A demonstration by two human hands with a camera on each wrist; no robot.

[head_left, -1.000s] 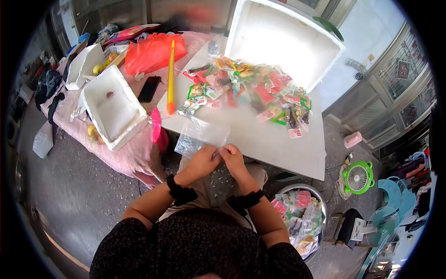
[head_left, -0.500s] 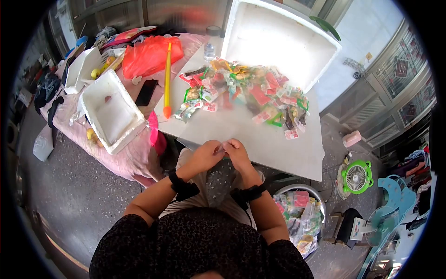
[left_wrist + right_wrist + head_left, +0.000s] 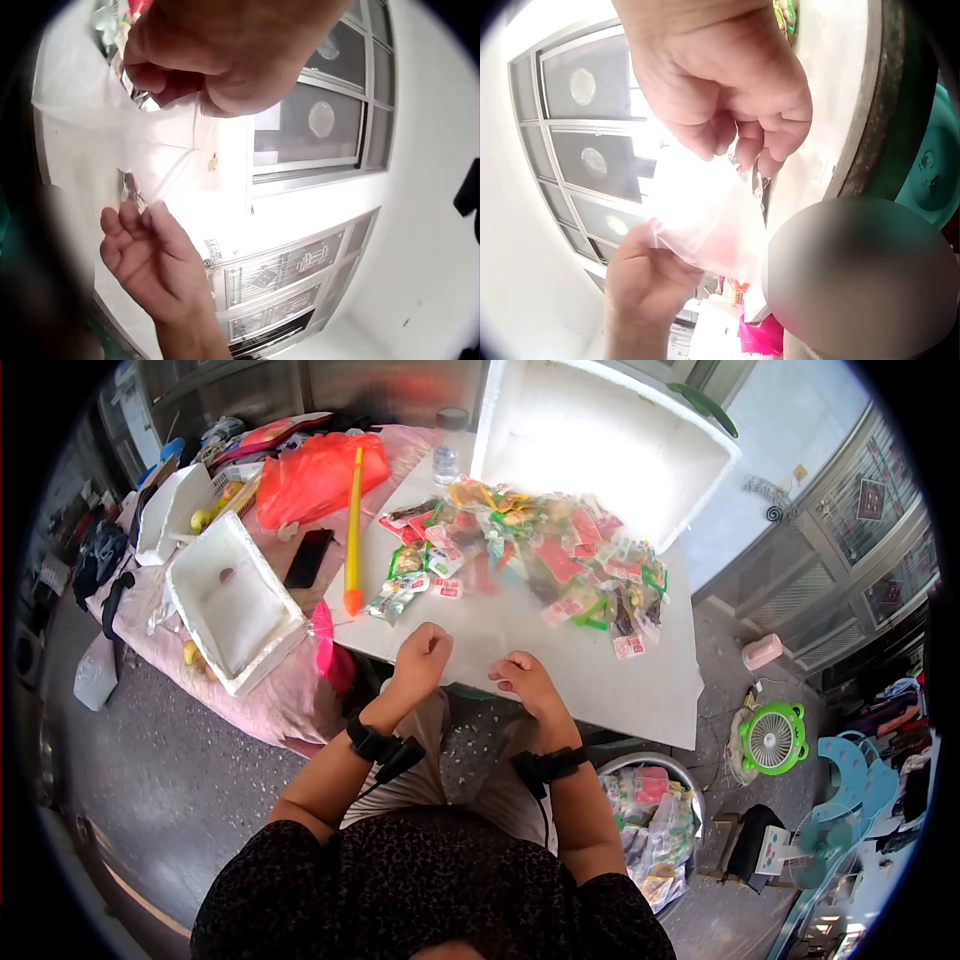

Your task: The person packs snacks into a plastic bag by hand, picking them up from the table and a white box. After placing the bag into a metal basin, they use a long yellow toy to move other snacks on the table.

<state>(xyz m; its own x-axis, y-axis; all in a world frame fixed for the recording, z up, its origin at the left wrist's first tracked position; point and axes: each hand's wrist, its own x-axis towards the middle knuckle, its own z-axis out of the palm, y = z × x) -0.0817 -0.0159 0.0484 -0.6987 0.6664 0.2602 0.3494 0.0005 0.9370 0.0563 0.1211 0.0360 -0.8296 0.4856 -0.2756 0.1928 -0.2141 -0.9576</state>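
A clear plastic bag (image 3: pixel 135 146) stretches between the two hands, close over the near edge of the pale table (image 3: pixel 620 695). My left hand (image 3: pixel 424 658) grips one side of it with curled fingers, and in the right wrist view the bag (image 3: pixel 716 217) spreads out from this hand (image 3: pixel 649 281). At the other side, my right hand (image 3: pixel 527 682) pinches the film between thumb and fingertips. Through the head camera the bag barely shows against the tabletop. Beyond the hands lies a loose heap of small colourful sealed packets (image 3: pixel 560 560).
A large white foam box (image 3: pixel 600 450) stands on its side behind the packets. Left of them lies a yellow stick with an orange tip (image 3: pixel 353 540). A smaller foam box (image 3: pixel 235 600) and a phone (image 3: pixel 308 558) rest on pink cloth. A metal basin (image 3: pixel 697 785) of packets stands at the lower right.
The hands were close together at the bag's edge; they have moved apart, the left one going forward and left, the right one slightly right. The bag is now spread between them.
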